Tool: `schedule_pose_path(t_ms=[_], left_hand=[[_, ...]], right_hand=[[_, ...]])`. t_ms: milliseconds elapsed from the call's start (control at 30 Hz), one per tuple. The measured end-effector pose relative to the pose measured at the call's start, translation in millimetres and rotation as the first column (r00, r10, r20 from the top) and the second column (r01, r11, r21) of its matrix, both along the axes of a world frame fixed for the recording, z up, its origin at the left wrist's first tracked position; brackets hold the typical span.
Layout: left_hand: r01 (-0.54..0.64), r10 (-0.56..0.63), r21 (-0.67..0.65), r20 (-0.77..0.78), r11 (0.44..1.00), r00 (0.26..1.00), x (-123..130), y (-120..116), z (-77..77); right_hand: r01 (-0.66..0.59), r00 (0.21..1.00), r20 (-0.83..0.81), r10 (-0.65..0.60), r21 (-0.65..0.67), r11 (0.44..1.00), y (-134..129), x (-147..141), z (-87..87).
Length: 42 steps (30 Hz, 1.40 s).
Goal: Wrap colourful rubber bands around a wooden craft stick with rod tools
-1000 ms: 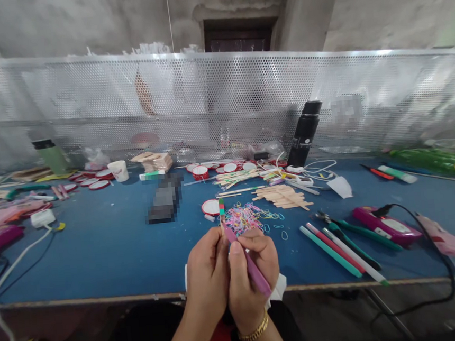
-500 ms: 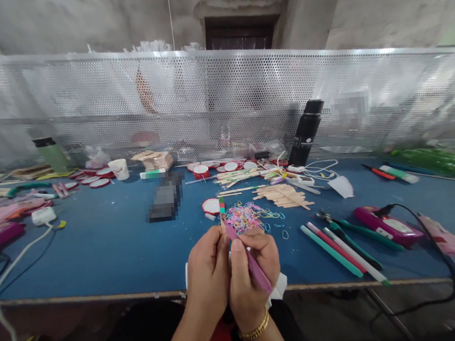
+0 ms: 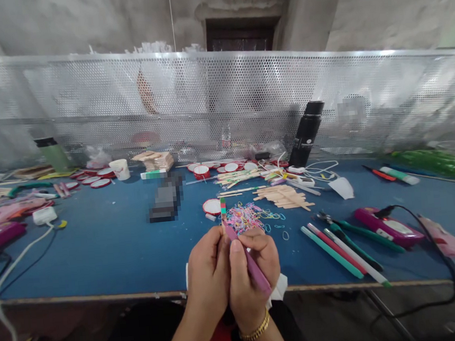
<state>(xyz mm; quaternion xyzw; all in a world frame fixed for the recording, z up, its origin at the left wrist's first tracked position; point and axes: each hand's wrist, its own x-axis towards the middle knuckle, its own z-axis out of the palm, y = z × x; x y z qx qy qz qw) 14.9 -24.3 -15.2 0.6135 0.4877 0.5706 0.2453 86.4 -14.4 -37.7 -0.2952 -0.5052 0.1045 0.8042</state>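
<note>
A narrow wooden stick (image 3: 223, 210) with green, red and teal bands at its upper end stands between the fingers of my left hand (image 3: 207, 265), which is closed on it. My right hand (image 3: 252, 269) grips a purple marker (image 3: 257, 271), its tip against the stick just below the coloured bands. Both hands touch each other near the table's front edge. Right behind them lies a pile of small coloured rubber bands (image 3: 244, 215), with a round white piece with a red rim (image 3: 211, 207) at its left.
Plain sticks (image 3: 283, 196) lie behind the bands. To the right are markers (image 3: 332, 251), green-handled pliers (image 3: 353, 244), a purple device (image 3: 389, 226) and a black bottle (image 3: 307, 134). A dark, blurred object (image 3: 166, 197) and a paper cup (image 3: 120, 170) stand left.
The purple marker's tip has shifted slightly up against the stick. Both hands keep nearly the same place and hold.
</note>
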Motion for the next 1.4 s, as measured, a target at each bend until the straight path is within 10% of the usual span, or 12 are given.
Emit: schedule_pose_path(t_ms=[1400], left_hand=[[0.001, 0.001, -0.033, 0.064, 0.999, 0.998, -0.8, 1.0, -1.9]], right_hand=[[0.018, 0.999, -0.034, -0.019, -0.037, 0.999, 0.0, 0.3, 1.0]])
